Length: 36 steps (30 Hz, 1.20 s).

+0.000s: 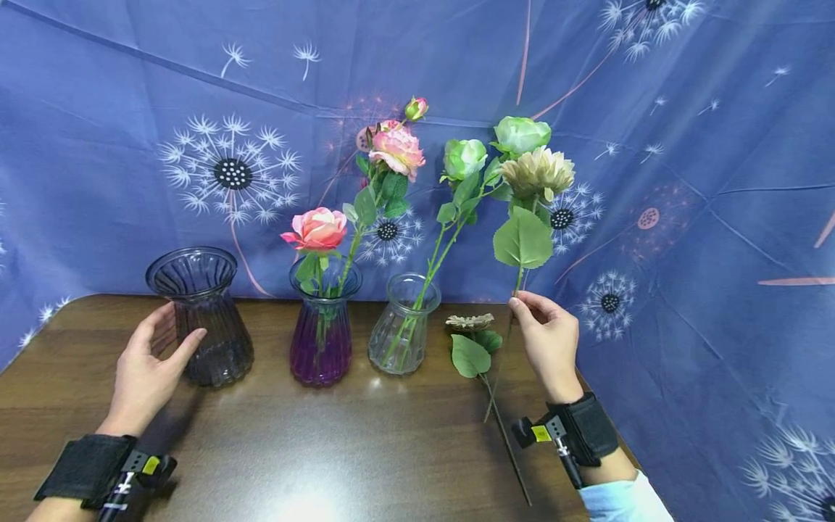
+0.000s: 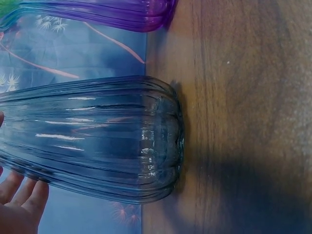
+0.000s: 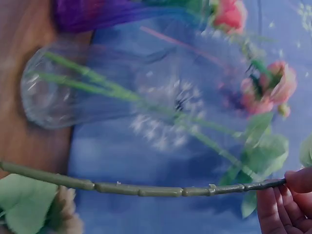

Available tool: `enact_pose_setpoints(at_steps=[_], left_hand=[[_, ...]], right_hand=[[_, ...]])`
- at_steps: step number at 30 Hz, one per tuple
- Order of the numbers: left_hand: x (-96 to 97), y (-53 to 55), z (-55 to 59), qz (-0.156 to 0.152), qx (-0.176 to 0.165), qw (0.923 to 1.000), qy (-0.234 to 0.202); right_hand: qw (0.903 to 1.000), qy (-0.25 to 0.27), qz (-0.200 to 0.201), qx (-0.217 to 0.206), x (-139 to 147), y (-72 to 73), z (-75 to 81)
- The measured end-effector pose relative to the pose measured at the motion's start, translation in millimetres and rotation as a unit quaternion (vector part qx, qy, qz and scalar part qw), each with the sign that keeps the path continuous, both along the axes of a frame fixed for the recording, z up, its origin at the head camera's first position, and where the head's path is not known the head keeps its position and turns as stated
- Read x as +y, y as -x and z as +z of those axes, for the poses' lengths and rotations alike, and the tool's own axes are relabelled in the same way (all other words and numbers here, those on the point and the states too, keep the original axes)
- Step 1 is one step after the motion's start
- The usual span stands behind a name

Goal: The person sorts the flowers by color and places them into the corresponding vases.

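A beige, leafy flower [image 1: 538, 174] is pinched by the right hand [image 1: 550, 339]; a grey fluted-glass vase [image 1: 225, 348], flanked by the left hand [image 1: 145, 373] (spread wide).

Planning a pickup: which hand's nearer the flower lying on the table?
Right. The right hand is just right of that flower; the left hand is far left, by the dark vase.

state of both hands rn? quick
Left hand: open, fingers and thumb spread at the dark vase; a firm grip can't be confirmed.
Right hand: closed, pinching the stem of a beige flower.
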<state>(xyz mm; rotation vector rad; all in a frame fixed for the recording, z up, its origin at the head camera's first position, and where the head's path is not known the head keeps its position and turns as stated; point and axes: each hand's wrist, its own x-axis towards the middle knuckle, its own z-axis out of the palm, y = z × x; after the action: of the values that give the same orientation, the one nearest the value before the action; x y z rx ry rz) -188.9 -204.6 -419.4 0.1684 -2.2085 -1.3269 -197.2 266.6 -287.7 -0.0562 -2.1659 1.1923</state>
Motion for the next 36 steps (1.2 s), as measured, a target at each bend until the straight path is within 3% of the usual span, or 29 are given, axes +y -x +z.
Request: enact_pose_setpoints(at_steps=[5,9,12,17,23,27,31,36], left_hand=[[-6.5,8.8,-11.8,0.001,0.013,0.9999,-0.007],[-26.2,29.9,-45.6,0.000,0.034,0.9994,0.001],[-34.5,38.5,-59.6,0.000,0.040,0.9991,0.010],[-26.4,28.3,-44.8,-0.006,0.021,0.9997,-0.009],[-18.2,20.0,-32.1,0.002,0.020,0.9998,0.004],[-10.2,10.0,-17.7,-0.003,0.016,0.9999,-0.003],[-5.8,5.4,-12.0,0.000,0.013,0.9999,-0.001],[-2.8,2.5,-2.8,-0.014,0.020,0.9997,-0.002]], right_hand=[[0.9987,0.026,0.038,0.023,-18,-3.1,18.8],[0.9953,0.046,0.079,0.031,-36,-5.9,36.1],[0.9918,0.054,0.110,0.035,-52,-6.8,49.4],[0.9857,0.047,0.156,0.044,-78,-4.8,67.6],[0.9735,0.064,0.208,0.071,-111,-0.2,85.7],[0.9655,0.059,0.241,0.078,-134,5.1,92.4],[0.9578,0.053,0.273,0.073,-154,9.3,96.9],[0.9468,0.091,0.303,0.061,-179,11.5,104.6]])
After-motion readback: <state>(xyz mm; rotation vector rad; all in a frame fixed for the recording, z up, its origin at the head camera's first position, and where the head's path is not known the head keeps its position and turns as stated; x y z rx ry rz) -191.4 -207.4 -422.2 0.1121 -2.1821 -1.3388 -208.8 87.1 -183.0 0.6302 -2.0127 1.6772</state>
